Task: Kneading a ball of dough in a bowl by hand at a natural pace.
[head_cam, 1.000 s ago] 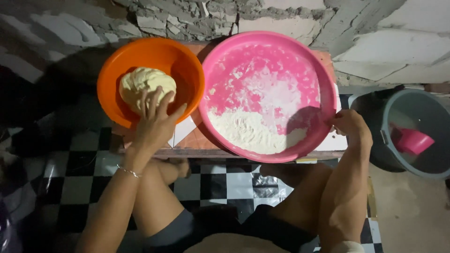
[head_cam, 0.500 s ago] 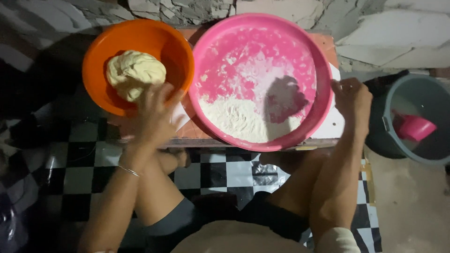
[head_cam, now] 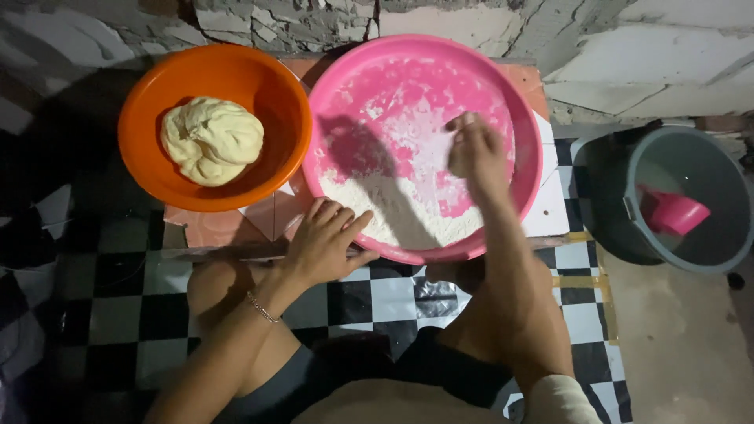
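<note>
A large pink basin (head_cam: 503,82) sits on a low tiled platform, with white flour (head_cam: 408,216) heaped in its near part and dusted over its bottom. My right hand (head_cam: 475,153) reaches inside it, fingers loosely together, above the floury bottom. My left hand (head_cam: 326,239) rests with spread fingers on the basin's near left rim. To the left stands an orange bowl (head_cam: 271,94) holding a pale lump of dough (head_cam: 210,140). Neither hand visibly holds anything.
A grey bucket (head_cam: 707,251) with a pink scoop (head_cam: 671,213) inside stands on the floor at the right. Black-and-white checkered floor (head_cam: 133,314) lies below, my knees over it. A rough plastered wall (head_cam: 628,47) runs behind the platform.
My right hand left the pink basin's right rim and moved into the basin. My left hand shifted from the orange bowl's edge to the pink basin's near rim.
</note>
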